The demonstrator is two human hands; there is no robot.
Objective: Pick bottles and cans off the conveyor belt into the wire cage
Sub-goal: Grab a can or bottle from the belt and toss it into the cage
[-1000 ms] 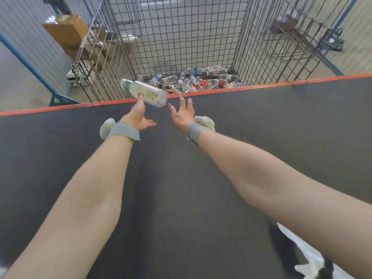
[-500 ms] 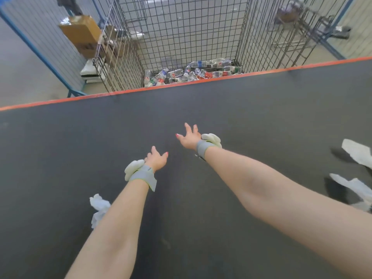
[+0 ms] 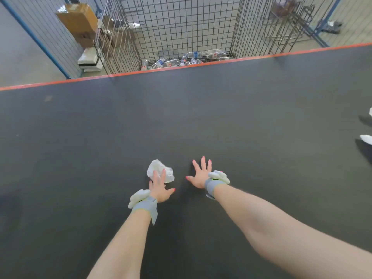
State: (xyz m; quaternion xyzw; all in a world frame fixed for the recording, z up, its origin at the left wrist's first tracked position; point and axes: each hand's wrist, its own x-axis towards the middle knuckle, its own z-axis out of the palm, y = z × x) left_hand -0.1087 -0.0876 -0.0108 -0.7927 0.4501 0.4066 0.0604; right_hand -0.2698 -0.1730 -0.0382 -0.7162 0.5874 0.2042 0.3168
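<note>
My left hand (image 3: 160,189) and right hand (image 3: 200,175) were spread, fingers straight, holding nothing, over the conveyor belt (image 3: 80,137); my left fingers (image 3: 154,175) overlapped a crumpled paper wad (image 3: 159,167). The bottles (image 3: 194,57) lay in the wire cage (image 3: 181,27) beyond the belt's far edge.

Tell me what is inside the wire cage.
Plastic bottles lie in a heap on the floor of the wire cage, at its near side. The conveyor belt's edge covers the nearest part, so anything there is hidden.
</note>
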